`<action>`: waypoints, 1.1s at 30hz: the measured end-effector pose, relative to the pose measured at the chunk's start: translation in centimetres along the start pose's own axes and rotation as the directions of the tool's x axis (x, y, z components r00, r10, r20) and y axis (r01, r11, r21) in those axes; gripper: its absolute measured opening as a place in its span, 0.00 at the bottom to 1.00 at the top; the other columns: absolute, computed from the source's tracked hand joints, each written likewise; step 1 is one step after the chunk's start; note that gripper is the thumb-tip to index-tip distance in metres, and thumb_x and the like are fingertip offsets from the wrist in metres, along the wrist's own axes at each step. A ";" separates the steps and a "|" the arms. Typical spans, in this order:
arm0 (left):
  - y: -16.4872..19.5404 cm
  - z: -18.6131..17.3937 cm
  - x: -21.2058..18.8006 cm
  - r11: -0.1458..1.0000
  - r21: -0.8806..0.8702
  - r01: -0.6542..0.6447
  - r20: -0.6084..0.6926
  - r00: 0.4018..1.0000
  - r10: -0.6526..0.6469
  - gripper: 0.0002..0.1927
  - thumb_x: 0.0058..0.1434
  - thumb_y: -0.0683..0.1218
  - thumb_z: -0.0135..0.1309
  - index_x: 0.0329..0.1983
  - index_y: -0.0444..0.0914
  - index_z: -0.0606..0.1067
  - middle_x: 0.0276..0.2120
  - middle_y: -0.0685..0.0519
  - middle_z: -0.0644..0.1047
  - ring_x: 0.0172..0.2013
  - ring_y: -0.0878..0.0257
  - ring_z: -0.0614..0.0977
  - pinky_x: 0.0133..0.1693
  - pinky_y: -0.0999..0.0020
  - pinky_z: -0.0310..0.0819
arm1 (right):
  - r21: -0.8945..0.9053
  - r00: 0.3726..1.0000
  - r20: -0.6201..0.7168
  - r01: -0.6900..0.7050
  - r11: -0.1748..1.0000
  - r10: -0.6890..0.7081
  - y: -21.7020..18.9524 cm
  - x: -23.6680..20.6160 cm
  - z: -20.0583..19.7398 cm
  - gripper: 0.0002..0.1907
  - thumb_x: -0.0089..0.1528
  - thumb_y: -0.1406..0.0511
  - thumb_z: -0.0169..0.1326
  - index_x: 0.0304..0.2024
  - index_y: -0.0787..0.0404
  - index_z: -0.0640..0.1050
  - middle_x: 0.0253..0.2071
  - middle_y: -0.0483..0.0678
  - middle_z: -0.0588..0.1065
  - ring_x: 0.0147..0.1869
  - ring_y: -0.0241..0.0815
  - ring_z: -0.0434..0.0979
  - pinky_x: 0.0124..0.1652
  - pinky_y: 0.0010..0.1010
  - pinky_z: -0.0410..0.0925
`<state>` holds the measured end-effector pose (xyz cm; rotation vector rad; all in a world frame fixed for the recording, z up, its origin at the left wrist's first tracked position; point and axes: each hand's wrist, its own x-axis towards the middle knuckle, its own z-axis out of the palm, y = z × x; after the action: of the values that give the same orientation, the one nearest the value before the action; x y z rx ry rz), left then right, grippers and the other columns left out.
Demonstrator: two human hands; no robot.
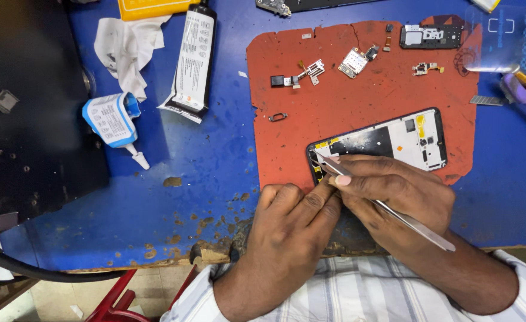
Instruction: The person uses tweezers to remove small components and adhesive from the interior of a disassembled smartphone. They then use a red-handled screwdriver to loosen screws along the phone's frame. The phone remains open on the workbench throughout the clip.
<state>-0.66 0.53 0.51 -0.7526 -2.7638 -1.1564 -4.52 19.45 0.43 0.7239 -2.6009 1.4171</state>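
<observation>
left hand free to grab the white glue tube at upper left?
Probably not right away: the left hand is pressed against the opened phone, steadying it beside the right hand with tweezers. The path to the white glue tube looks open.

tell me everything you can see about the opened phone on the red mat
The opened phone lies flat on the red mat, back cover off, long side running left to right. A black rim frames a white inner plate with a yellow patch, small cut-outs and a black section toward the left. Its left end is hidden under both hands. The left hand presses against that end, while the right hand holds metal tweezers whose tip reaches the phone's left corner.
</observation>
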 end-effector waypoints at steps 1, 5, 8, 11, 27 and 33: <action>0.0 0.0 0.0 1.000 -0.002 0.002 -0.001 1.000 -0.002 0.18 0.59 0.37 0.54 0.54 0.31 0.76 0.57 0.46 0.78 0.39 0.59 0.71 0.46 0.62 0.66 | 0.006 1.000 -0.001 -0.002 1.000 0.002 0.0 -0.1 0.0 0.11 0.62 0.74 0.63 0.44 0.62 0.75 0.49 0.57 0.80 0.53 0.47 0.86 0.50 0.31 0.81; 0.2 -0.1 0.1 1.000 -0.009 0.007 0.003 1.000 -0.007 0.19 0.59 0.37 0.53 0.54 0.31 0.77 0.59 0.46 0.77 0.38 0.59 0.71 0.45 0.62 0.66 | 0.018 1.000 -0.001 -0.016 1.000 0.016 0.0 -0.4 -0.2 0.11 0.62 0.75 0.63 0.44 0.63 0.75 0.50 0.57 0.80 0.53 0.48 0.86 0.51 0.32 0.81; 0.2 -0.3 0.1 1.000 -0.026 0.017 0.001 1.000 -0.017 0.18 0.60 0.37 0.53 0.54 0.31 0.77 0.60 0.46 0.77 0.38 0.59 0.71 0.45 0.62 0.66 | -0.034 0.998 -0.027 -0.049 0.998 0.048 0.0 -0.4 -0.3 0.11 0.62 0.75 0.64 0.42 0.62 0.74 0.48 0.55 0.81 0.52 0.45 0.86 0.49 0.31 0.80; 0.2 -0.5 0.0 0.999 -0.038 0.018 -0.007 1.000 -0.018 0.18 0.60 0.37 0.54 0.54 0.30 0.77 0.59 0.46 0.78 0.38 0.59 0.71 0.44 0.62 0.65 | 0.047 0.999 0.009 -0.033 0.998 0.032 -0.1 -0.4 -0.5 0.12 0.61 0.74 0.63 0.45 0.62 0.75 0.49 0.56 0.80 0.53 0.46 0.85 0.49 0.30 0.80; 0.0 0.0 -0.1 0.999 -0.042 0.016 -0.013 1.000 -0.016 0.16 0.59 0.37 0.55 0.52 0.30 0.78 0.57 0.47 0.78 0.39 0.60 0.72 0.45 0.63 0.67 | -0.036 0.999 0.034 -0.018 0.999 0.019 -0.3 0.0 -0.7 0.12 0.60 0.72 0.65 0.43 0.58 0.77 0.47 0.52 0.81 0.49 0.42 0.86 0.45 0.27 0.79; 0.0 -0.1 0.0 0.999 -0.045 0.012 0.010 1.000 -0.011 0.18 0.59 0.37 0.54 0.53 0.30 0.77 0.58 0.46 0.78 0.39 0.59 0.71 0.46 0.62 0.67 | 0.027 0.998 0.038 -0.056 0.998 0.055 -0.1 -0.1 -0.7 0.12 0.60 0.72 0.65 0.42 0.59 0.76 0.48 0.54 0.81 0.51 0.43 0.86 0.47 0.28 0.79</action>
<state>-0.69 0.46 0.55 -0.7492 -2.7621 -1.2250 -4.52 19.96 0.87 0.6930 -2.6550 1.4721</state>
